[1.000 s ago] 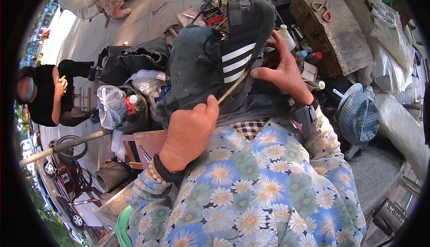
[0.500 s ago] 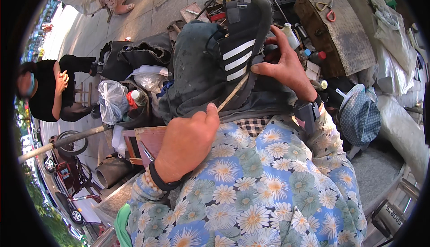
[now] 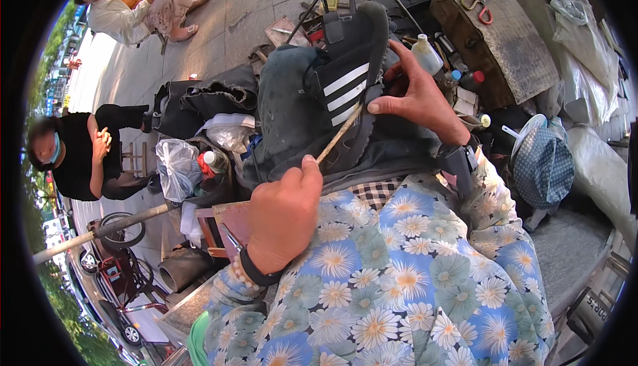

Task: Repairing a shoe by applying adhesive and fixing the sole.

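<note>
A black shoe [image 3: 342, 90] with white side stripes lies on dark cloth [image 3: 282, 93] over my lap, its sole edge turned to the right. My right hand [image 3: 420, 99] grips the sole side, thumb on the lower edge and fingers behind, partly hidden. My left hand [image 3: 286, 212] is closed around a thin light-brown stick [image 3: 337, 141]. The stick's far end touches the shoe near the seam between upper and sole, close to my right thumb. Whether that end carries a brush or anything else is too small to make out.
A wooden box [image 3: 495, 40] with scissors [image 3: 480, 7] on top stands at the far right, bottles [image 3: 425, 54] beside it. A patterned cap [image 3: 543, 167] is on the right. Bagged items [image 3: 178, 167] and a pole [image 3: 100, 232] are on the left. Two people sit farther off.
The whole view has shifted slightly, bringing more of the seated person at the upper left into sight. My hands keep nearly the same pose, with the stick still against the shoe's seam.
</note>
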